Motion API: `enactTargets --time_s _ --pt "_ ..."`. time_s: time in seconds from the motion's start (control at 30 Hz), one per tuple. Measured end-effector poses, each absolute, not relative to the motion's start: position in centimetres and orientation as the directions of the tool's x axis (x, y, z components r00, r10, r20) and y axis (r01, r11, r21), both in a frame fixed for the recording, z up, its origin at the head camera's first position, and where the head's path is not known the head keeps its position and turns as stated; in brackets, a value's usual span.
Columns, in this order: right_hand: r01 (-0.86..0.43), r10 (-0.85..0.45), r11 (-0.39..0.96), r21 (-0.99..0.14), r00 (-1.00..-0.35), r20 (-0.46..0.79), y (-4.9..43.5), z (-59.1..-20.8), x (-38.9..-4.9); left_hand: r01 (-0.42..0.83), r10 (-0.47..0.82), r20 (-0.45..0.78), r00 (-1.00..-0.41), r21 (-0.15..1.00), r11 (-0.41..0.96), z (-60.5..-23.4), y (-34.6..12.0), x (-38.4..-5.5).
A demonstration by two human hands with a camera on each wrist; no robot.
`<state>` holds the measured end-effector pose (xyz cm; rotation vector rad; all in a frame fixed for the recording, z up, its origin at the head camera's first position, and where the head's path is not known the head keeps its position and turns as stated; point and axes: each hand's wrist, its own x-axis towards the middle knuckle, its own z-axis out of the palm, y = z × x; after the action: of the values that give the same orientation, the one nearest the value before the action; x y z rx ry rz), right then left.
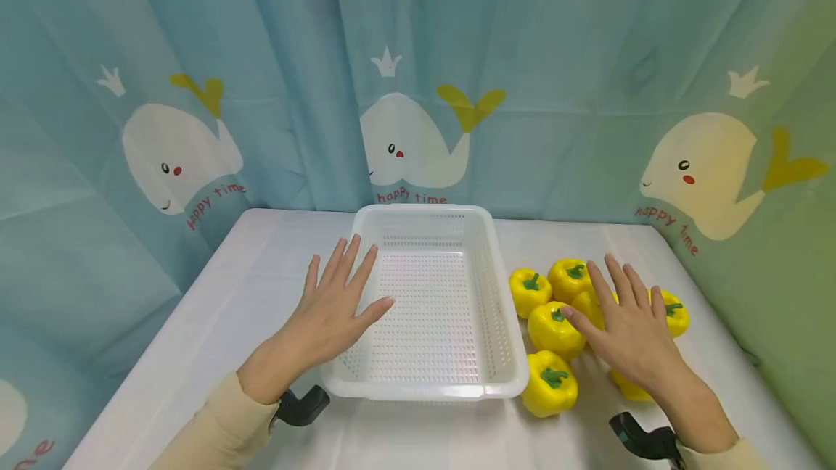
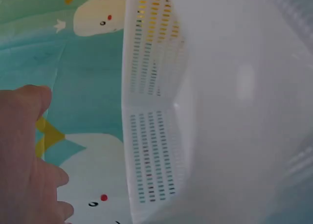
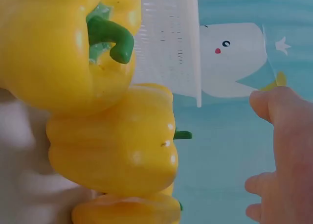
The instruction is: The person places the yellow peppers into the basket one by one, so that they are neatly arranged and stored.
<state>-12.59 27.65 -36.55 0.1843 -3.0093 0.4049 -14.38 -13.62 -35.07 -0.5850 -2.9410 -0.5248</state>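
A white perforated plastic basket [image 1: 418, 389] stands in the middle of the table, with nothing inside it. My left hand [image 1: 329, 310] is spread with straight fingers over the basket's left side and holds nothing. On the right, several yellow bell peppers [image 1: 550, 384] with green stems lie in a loose group beside the basket. Above them my right hand [image 1: 630, 332] hovers, fingers spread, partly hiding some of the peppers. In the right wrist view a yellow pepper [image 3: 44, 43] appears large and close, while the hand's fingers stay apart from it.
A white cloth covers the table [image 1: 261, 260]. Behind it and along both sides hangs a blue-green curtain [image 1: 562, 35] printed with whales. A black wrist mount [image 1: 303, 407] shows below the left hand, another mount [image 1: 643, 437] below the right.
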Motion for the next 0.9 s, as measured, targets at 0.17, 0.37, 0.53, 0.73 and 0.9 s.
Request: enactTargets --time_s 0.17,0.37,0.53,0.73,0.9 --pt "-0.151 -0.123 0.949 -0.275 -0.985 0.117 27.5 -36.9 -12.6 0.382 0.356 0.14 -0.924 0.326 0.865 -36.3 -14.0 -13.5" --pt "-0.174 -0.148 0.938 -0.299 -0.983 0.108 26.8 -37.2 -12.7 0.348 0.342 0.08 -0.936 0.339 0.874 -38.2 -14.3 -12.5" --pt "-0.185 -0.16 0.935 -0.304 -0.982 0.104 26.6 -37.4 -12.6 0.335 0.328 0.081 -0.941 0.362 0.87 -39.0 -14.5 -12.1" --pt "-0.243 -0.201 0.921 -0.305 -0.966 0.162 26.1 -37.9 -12.5 0.4 0.375 0.139 -0.917 0.36 0.843 -39.3 -15.0 -12.8" --pt "-0.249 -0.215 0.919 -0.306 -0.966 0.143 25.1 -38.1 -12.5 0.42 0.401 0.129 -0.907 0.356 0.835 -39.4 -15.5 -13.7"
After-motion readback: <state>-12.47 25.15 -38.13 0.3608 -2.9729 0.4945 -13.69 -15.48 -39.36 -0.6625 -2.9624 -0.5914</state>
